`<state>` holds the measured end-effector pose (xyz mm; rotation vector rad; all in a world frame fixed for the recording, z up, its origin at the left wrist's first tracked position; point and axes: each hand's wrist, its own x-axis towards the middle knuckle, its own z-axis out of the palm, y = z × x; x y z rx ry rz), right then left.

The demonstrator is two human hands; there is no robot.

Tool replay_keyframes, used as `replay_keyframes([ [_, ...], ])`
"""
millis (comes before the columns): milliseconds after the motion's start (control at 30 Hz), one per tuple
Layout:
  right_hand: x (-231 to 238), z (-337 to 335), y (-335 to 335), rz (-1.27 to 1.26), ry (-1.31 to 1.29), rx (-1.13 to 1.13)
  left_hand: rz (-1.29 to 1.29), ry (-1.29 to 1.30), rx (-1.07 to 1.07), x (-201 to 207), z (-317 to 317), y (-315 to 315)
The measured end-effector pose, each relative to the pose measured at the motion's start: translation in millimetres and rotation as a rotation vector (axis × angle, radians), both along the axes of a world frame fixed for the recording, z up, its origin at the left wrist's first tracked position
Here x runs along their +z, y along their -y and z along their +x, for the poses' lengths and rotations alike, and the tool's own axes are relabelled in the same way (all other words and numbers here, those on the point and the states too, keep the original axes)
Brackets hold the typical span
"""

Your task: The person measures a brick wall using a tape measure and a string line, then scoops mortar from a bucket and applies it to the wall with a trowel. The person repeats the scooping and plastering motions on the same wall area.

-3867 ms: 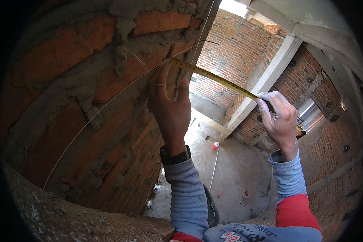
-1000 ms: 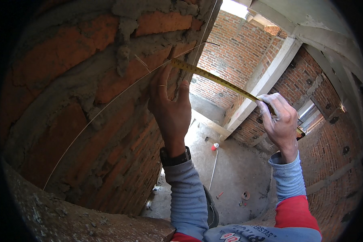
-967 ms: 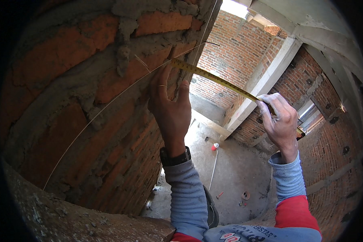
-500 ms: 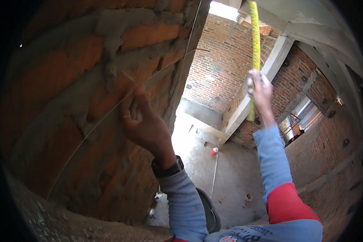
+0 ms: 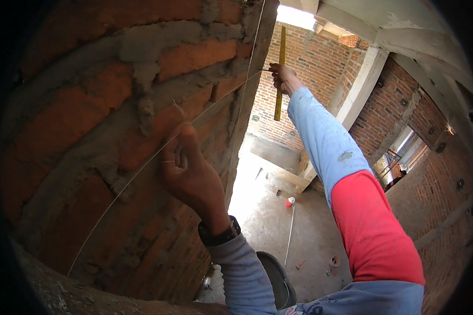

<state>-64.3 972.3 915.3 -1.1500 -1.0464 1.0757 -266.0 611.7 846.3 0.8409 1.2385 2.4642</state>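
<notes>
My left hand is raised in front of the rough brick wall. Its thumb and fingertips pinch a thin pale string, with a loose end sticking up above the fingers. The string runs down to the lower left and up to a thin dark nail at the wall's edge. Stretched out at the far end of that edge, my right hand is closed around a yellow measuring tape strip, which stands nearly upright. The fingers are beside the nail; whether they touch it I cannot tell.
A dark bucket is below my left forearm. Far down on the concrete floor lie a red and white object and small items. A concrete beam slants across at the right. A rough ledge borders the lower left.
My right hand has moved left with the measuring tape, from out over the room to the nail at the wall's edge. My left hand keeps its pinch on the string, almost unmoved.
</notes>
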Motion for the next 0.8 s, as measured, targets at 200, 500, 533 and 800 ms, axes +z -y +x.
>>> replay_keyframes([
  [200,-4.0,-7.7,-16.4,-0.042,0.043,0.060,-0.033,-0.007,-0.008,0.4,-1.3,4.0],
  [500,-0.3,-7.8,-17.9,-0.120,0.151,0.219,0.007,-0.013,-0.010,-6.1,-4.2,0.7],
  [533,0.3,-8.1,-17.0,-0.116,0.160,0.242,0.013,-0.016,-0.007,-6.6,-4.6,0.2],
  [800,-0.6,-10.2,-16.3,-0.131,0.140,0.247,0.012,0.008,-0.014,-5.6,-4.1,-0.5],
])
